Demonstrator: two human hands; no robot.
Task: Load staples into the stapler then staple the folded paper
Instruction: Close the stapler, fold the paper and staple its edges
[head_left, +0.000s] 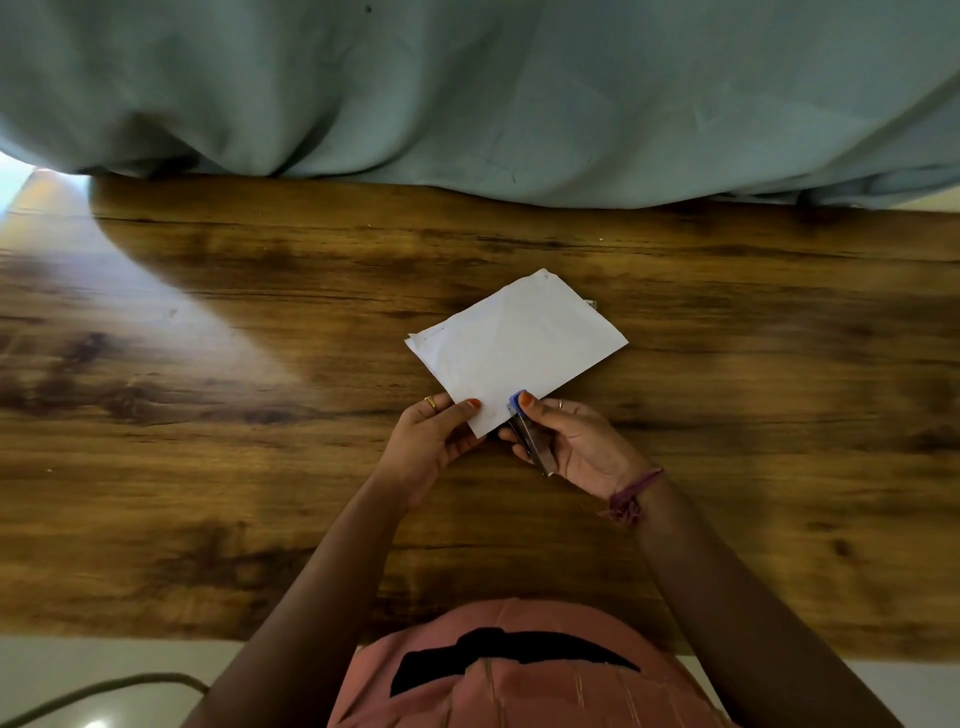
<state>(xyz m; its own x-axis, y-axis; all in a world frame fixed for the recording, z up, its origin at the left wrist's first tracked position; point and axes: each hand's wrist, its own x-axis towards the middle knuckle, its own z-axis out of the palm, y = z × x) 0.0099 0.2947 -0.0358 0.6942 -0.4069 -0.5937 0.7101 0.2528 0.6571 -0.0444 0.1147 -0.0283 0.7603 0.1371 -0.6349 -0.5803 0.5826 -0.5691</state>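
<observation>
Folded white paper sheet (514, 343) is held tilted above the brown wood-grain table (208, 467), near its middle. Its near corner is pinched by the left hand (434, 436), thumb on top. Just right of that pinch, the small blue-tipped metal stapler (527, 431) is gripped by the right hand (576, 447), thumb pressed on the blue end, its mouth set over the paper's near edge. A small grey object, too hidden to identify, shows at the paper's far right edge. Pale blue-green cloth (467, 88) is draped over the table's far edge. Bare wood lies left and right of the paper.
</observation>
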